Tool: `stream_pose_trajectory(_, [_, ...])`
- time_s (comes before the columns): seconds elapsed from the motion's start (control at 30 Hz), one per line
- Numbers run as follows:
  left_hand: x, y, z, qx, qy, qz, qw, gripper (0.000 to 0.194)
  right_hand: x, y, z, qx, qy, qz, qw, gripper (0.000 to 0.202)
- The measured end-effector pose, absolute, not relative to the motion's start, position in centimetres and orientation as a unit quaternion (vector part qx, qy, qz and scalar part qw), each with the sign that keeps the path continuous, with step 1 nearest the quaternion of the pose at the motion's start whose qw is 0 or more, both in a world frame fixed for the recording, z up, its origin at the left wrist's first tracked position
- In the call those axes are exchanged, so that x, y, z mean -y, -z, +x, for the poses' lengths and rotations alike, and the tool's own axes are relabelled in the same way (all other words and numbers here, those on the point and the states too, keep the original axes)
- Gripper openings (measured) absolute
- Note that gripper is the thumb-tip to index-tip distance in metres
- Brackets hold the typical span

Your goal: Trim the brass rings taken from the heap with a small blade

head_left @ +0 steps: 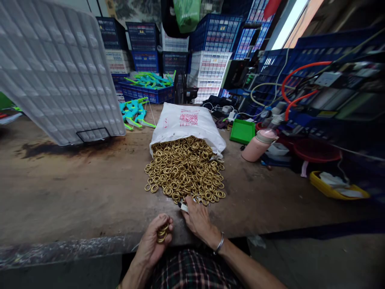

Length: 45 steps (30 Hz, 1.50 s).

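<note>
the left hand (156, 236) is curled, palm up, around several gold rings (163, 233), their count hidden by the fingers; the right hand (199, 220), metal bangle (219, 244) at its wrist, bends half-open over the near edge of the ring pile (186, 170), beside a slim white object (183, 207) with a black tip; whether it grips that or any ring, i cannot tell. the smooth, round rings spill from the mouth of a white sack (168, 120) onto the scuffed wooden table (90, 200). the sack's red print includes a square, code-like block, too blurred to read. beyond lie turquoise-and-lime plastic pieces (135, 112), a pink bottle (255, 146) and a green tray (242, 131); at left a ribbed, translucent panel (66, 72) is cut off by the frame.
</note>
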<state>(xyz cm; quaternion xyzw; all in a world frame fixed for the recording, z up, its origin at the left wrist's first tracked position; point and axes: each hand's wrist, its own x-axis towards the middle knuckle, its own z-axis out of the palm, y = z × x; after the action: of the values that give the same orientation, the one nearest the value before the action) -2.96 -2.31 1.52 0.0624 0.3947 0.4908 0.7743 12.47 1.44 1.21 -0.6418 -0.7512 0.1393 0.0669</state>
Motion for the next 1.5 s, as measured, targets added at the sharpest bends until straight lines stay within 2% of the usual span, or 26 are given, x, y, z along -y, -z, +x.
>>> stream_pose_trajectory(0.27, [2.1, -2.0, -2.8, -0.388, -0.487, 0.077, 0.779, 0.019, -1.5, -1.1, 12.6, 0.757, -0.128, -0.639, 0.046, 0.023])
stream_pose_trajectory(0.43, [2.2, -1.9, -2.5, -0.379, -0.502, 0.045, 0.776, 0.022, -1.8, -1.4, 12.8, 0.761, -0.128, -0.635, 0.024, 0.015])
stream_pose_trajectory(0.83, [1.9, -2.0, -1.8, -0.441, -0.505, 0.038, 0.741, 0.025, -1.0, -1.0, 14.4, 0.836, -0.186, -0.513, 0.057, 0.018])
stream_pose_trajectory(1.03, [2.3, -1.7, -2.4, -0.434, -0.517, 0.047, 0.736, 0.029, -1.1, -1.0, 14.5, 0.81, -0.21, -0.542, 0.082, 0.026])
stream_pose_trajectory(1.17, [2.4, -1.8, -2.5, -0.454, -0.507, 0.062, 0.73, 0.032, -1.3, -1.1, 14.0, 0.813, -0.179, -0.551, 0.06, 0.023])
stream_pose_trajectory(1.33, [2.5, -1.7, -2.0, -0.481, -0.482, 0.112, 0.724, 0.038, -1.4, -1.0, 13.8, 0.806, -0.192, -0.555, 0.076, 0.022])
stream_pose_trajectory(1.5, [2.6, -1.0, -1.1, -0.517, -0.442, 0.202, 0.705, 0.039, -1.3, -1.6, 13.4, 0.772, -0.267, -0.565, 0.118, 0.014])
